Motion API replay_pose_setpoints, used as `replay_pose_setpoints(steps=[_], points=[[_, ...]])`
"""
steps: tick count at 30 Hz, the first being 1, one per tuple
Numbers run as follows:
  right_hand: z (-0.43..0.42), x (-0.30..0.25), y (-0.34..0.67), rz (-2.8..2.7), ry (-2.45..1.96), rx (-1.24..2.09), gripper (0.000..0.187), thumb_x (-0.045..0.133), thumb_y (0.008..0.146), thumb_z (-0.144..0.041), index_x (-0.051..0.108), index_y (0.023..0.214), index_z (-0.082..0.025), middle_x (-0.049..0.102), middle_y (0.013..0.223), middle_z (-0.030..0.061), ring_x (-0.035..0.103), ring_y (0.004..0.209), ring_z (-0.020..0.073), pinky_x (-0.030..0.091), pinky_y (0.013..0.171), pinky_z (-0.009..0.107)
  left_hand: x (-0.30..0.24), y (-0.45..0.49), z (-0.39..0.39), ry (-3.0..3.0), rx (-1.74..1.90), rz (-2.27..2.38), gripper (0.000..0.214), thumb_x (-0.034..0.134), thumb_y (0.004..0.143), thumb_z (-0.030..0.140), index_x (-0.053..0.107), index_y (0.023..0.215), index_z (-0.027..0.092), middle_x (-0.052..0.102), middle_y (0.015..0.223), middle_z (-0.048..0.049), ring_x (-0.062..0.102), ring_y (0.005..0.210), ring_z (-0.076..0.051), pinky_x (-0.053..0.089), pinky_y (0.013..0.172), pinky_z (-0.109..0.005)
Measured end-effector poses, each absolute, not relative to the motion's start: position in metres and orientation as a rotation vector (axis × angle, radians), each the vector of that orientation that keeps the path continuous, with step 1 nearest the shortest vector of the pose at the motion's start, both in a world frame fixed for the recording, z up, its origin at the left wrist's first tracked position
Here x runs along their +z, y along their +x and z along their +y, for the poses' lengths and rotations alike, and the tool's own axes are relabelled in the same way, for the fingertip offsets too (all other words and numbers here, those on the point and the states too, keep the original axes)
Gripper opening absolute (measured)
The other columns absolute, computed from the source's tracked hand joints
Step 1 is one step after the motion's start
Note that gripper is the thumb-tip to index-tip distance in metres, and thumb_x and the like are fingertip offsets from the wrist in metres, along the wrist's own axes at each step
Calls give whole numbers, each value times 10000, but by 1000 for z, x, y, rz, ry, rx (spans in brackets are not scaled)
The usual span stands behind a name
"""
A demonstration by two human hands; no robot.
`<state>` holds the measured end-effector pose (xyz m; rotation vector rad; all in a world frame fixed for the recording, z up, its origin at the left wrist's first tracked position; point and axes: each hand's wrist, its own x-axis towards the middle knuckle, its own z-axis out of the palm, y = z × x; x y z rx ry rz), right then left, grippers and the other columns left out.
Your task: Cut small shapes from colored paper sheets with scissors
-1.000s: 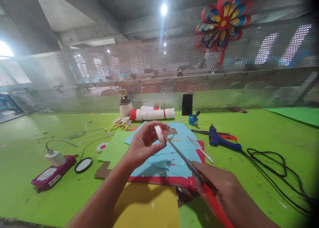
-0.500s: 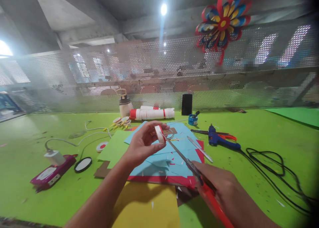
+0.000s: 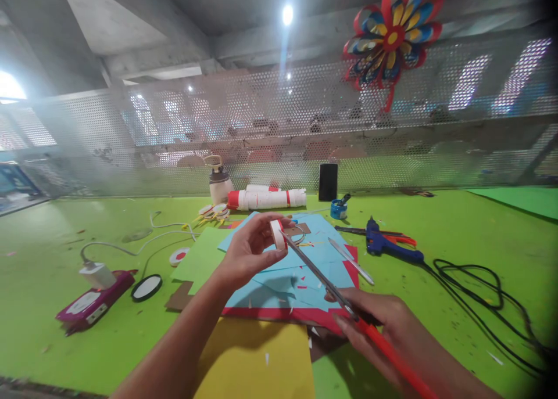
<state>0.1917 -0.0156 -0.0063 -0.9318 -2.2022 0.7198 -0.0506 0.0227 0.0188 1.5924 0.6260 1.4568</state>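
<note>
My left hand [image 3: 248, 249] pinches a small white paper disc with red on it [image 3: 277, 234], held on edge above the blue paper sheets [image 3: 300, 271]. Red-handled scissors [image 3: 331, 288] are gripped in my right hand [image 3: 383, 329], and their blade tips reach the disc's edge. Both hands hover over a stack of blue, red and yellow paper [image 3: 265, 358] on the green table [image 3: 457, 248].
A blue glue gun [image 3: 383, 243] with a black cord [image 3: 479, 288] lies to the right. A metal blade [image 3: 351, 261] rests on the paper. At left are a magenta box [image 3: 93, 303], a white charger [image 3: 96, 274] and a round mirror [image 3: 146, 287]. White rolls [image 3: 265, 199], a jar [image 3: 219, 183] and a paper flower [image 3: 392, 36] are at the back.
My right hand has turned a little and the scissors' handle has swung lower right; the blades have closed toward the disc. My left hand has barely moved.
</note>
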Motion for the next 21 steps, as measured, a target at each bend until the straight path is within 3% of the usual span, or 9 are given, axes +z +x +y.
replay_pose_setpoints(steps=[2,7,12,18,21], points=[[-15,-2,193,-2193,-904,841,186,519,868,-290,671,873,-183,680,684,19,631,602,164,493,550,234,19,-51,23,1592,1446,632,439,746,709,159,584,1117,178,617,1168,-126,562,1138,-275,470,950,-411],[-14,4,196,-2163,-845,1138,235,502,898,-350,675,898,-192,722,763,49,688,812,218,555,691,287,20,-53,22,1608,1427,627,429,737,717,142,585,1117,158,626,1168,-140,584,1108,-262,491,892,-356],[-24,14,197,-1965,-955,1245,307,556,842,-467,695,868,-195,715,680,40,676,658,197,558,614,275,18,-54,23,1570,1380,605,455,739,709,126,568,1129,148,659,1117,-136,615,1056,-254,496,854,-345],[-28,19,199,-1957,-1088,1158,301,574,802,-500,717,888,-250,714,670,26,622,535,175,496,458,234,15,-56,25,1519,1352,566,484,749,694,131,560,1139,156,655,1127,-141,618,1055,-273,506,823,-355],[-22,10,197,-2057,-1021,1038,296,531,840,-446,704,912,-217,714,713,39,644,614,193,507,528,256,14,-54,25,1524,1371,600,471,752,694,143,565,1126,162,651,1122,-135,618,1047,-265,511,823,-359]])
